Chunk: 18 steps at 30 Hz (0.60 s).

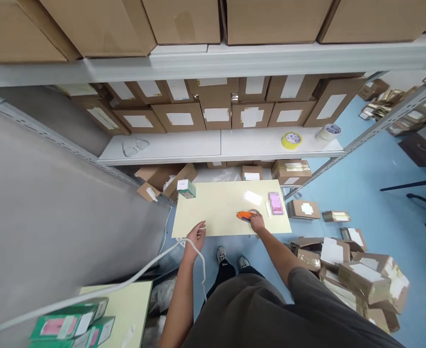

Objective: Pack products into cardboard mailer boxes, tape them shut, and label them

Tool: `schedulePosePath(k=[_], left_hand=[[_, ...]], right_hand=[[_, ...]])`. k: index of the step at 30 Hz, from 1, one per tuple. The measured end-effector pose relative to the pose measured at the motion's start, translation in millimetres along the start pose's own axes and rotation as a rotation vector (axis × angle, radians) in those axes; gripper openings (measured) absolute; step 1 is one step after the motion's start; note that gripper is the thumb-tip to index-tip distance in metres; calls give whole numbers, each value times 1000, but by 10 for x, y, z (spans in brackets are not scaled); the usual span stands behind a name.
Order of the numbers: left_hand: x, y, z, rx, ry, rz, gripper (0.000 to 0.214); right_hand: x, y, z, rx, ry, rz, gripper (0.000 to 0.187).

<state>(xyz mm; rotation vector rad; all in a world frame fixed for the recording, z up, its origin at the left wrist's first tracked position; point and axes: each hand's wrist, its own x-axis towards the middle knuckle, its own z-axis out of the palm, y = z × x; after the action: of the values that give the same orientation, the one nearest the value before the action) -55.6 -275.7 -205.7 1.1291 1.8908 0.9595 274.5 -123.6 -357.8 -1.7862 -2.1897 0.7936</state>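
Note:
My right hand (257,223) is closed on an orange tape dispenser (244,216) that lies low over the front right part of the pale yellow table (213,208). Part of a roll shows beside the fingers. My left hand (198,235) is at the table's front edge, its fingers loosely curved and apart, with nothing in them. At the back left corner stands a small green and white box (186,189). A white sheet (252,197) and a pink pack (275,203), blurred by pixels, lie toward the right end.
A white cable (133,280) runs past my left forearm. Behind the table a shelf (183,145) carries labelled cartons, glasses (135,147), yellow tape (291,140) and clear tape (329,132). Cartons (365,280) are heaped on the floor at right. Green boxes (58,326) lie on a side table at lower left.

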Motion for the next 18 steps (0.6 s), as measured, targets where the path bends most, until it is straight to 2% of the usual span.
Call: schedulePosePath(k=[4,9,14,18], left_hand=[[-354,-18,107,17,62,-75,54],[-745,61,122,26,133,-70,48],[-1319,-10,-109,87,284,-43,44],[-2070,-276,-385,69,515,-92,41]], right_hand=[[-48,-118,-66,-72,-65,49,33],[-201,-646,-190,139,30,-119,43],[-516,-1420,-142,272,2,-368,56],[-952,-2076,100,301,-137,-594,58]])
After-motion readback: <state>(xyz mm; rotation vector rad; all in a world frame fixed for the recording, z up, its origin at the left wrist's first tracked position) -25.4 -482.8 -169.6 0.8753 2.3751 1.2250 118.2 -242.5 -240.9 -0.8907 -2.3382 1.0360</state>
